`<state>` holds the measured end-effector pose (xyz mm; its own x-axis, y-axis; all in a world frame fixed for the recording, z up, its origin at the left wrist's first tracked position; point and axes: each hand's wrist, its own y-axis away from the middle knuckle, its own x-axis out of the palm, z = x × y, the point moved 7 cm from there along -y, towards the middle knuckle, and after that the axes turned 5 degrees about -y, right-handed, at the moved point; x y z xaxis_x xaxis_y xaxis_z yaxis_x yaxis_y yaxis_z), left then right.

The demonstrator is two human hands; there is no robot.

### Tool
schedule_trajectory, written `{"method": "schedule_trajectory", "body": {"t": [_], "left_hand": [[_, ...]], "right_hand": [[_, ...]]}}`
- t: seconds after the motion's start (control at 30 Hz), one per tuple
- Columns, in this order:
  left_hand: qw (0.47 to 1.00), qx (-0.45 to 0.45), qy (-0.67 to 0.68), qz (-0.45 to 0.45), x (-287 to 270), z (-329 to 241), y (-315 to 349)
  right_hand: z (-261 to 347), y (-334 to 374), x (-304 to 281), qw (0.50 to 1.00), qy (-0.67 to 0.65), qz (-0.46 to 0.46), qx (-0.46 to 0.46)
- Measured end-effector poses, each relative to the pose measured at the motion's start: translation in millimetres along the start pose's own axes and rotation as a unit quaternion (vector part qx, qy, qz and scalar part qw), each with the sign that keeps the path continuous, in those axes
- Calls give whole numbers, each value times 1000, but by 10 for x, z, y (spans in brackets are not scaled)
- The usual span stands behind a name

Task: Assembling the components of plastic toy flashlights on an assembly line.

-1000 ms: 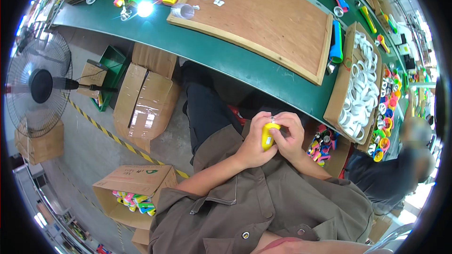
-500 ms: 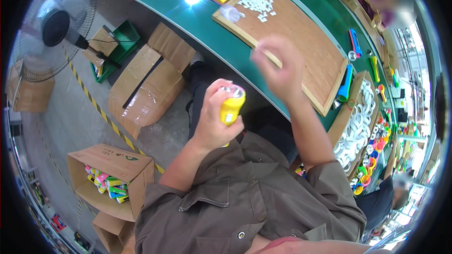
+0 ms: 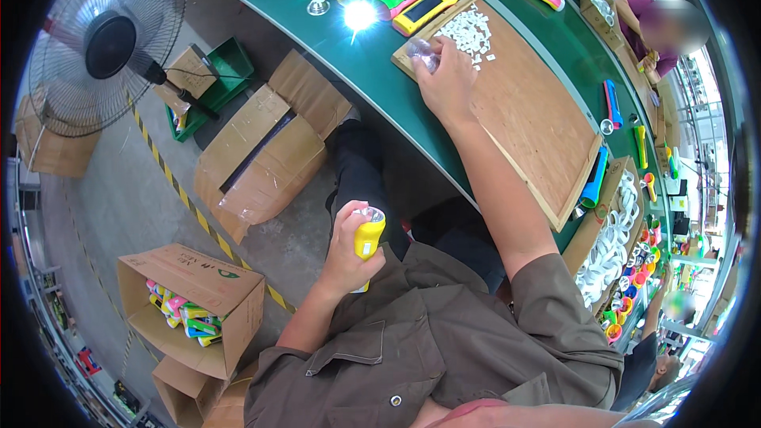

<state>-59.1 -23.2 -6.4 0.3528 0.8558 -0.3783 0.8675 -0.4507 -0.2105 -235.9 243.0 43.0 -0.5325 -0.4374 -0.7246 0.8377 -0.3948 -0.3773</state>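
Note:
My left hand [image 3: 346, 260] is wrapped round a yellow flashlight [image 3: 368, 239], held upright in front of my lap with its clear-topped head facing up. Out over the bench, my right hand [image 3: 450, 85] has its fingers closed on a clear round plastic lens cup [image 3: 421, 51] at the near left corner of a wooden tray [image 3: 535, 131]. A heap of small white pieces [image 3: 466, 30] lies in the tray beside those fingers. Left of the tray, a lit lamp [image 3: 359, 16] glares among several coloured flashlights [image 3: 428, 9].
A box of white rings [image 3: 610, 242] stands right of the tray, with coloured rings beyond. On the floor at left are a fan [image 3: 109, 43], an opened carton [image 3: 258, 158] and a carton of flashlights [image 3: 194, 269]. A co-worker [image 3: 646, 28] sits across the bench.
My right hand has moved forward and left to the lens cup and closed on it. The left hand with the flashlight has come lower and closer to me. The view has shifted slightly.

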Motion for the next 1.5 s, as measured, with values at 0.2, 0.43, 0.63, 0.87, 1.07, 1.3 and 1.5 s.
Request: {"method": "schedule_trajectory", "body": {"t": [0.2, 0.43, 0.63, 0.87, 1.07, 1.3, 1.5], "left_hand": [[999, 36, 14, 20, 142, -114, -175], [999, 40, 10, 21, 152, -135, -72], [997, 61, 0, 41, 212, -222, -96], [982, 124, 75, 118, 616, -613, -325], [970, 146, 96, 167, 969, -807, -266], [972, 125, 110, 165, 1131, -883, -202], [970, 151, 72, 177, 1178, -938, -203]], "right_hand": [[-118, -41, -10, 995, -96, 2, 29], [-14, 67, -261, 976, -206, -77, -9], [192, 789, -783, 675, -721, 14, 155], [163, 1289, -1535, 718, -691, -13, 82], [139, 1550, -2072, 758, -651, -27, 33], [38, 1648, -2288, 761, -648, -4, 14], [-36, 1653, -2332, 768, -641, -7, 10]]}}
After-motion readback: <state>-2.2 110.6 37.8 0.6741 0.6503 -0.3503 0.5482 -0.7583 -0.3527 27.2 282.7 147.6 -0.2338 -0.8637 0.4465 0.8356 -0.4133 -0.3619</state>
